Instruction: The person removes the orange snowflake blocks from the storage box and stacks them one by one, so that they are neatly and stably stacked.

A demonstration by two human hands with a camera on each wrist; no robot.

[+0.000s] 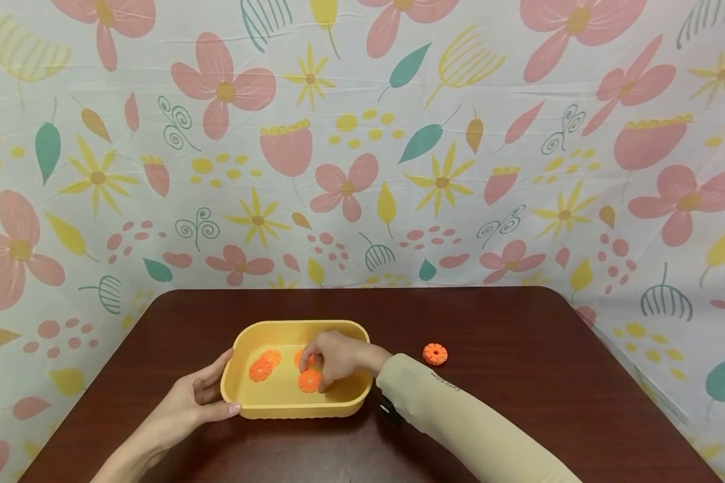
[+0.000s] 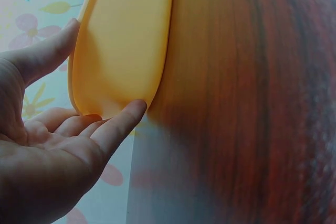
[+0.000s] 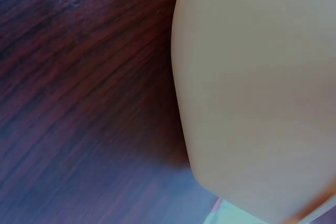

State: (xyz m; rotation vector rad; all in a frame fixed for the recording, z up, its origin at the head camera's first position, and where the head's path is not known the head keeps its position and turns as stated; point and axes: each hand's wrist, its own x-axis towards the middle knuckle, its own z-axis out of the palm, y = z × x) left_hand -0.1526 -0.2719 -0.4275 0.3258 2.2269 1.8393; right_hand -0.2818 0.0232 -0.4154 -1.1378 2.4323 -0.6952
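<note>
A yellow rectangular tray (image 1: 296, 407) with rounded corners stands on the table. My left hand (image 1: 196, 396) grips its left end, thumb at the near corner and fingers at the far one; the left wrist view shows this hand (image 2: 68, 129) around the tray's end (image 2: 123, 40). Inside the tray, my right hand (image 1: 337, 355) reaches down and pinches an orange notched disc (image 1: 309, 381) between thumb and fingers. Another orange disc (image 1: 299, 358) lies behind those fingers, partly hidden. Two overlapping orange discs (image 1: 260, 369) lie in the tray's left half.
On the brown table (image 1: 489, 416), to the right of the tray, sit orange notched discs (image 1: 435, 354), apparently stacked. A floral curtain (image 1: 350, 201) hangs behind the table. The beige sleeve (image 1: 459, 409) crosses the table's near right side and fills much of the right wrist view.
</note>
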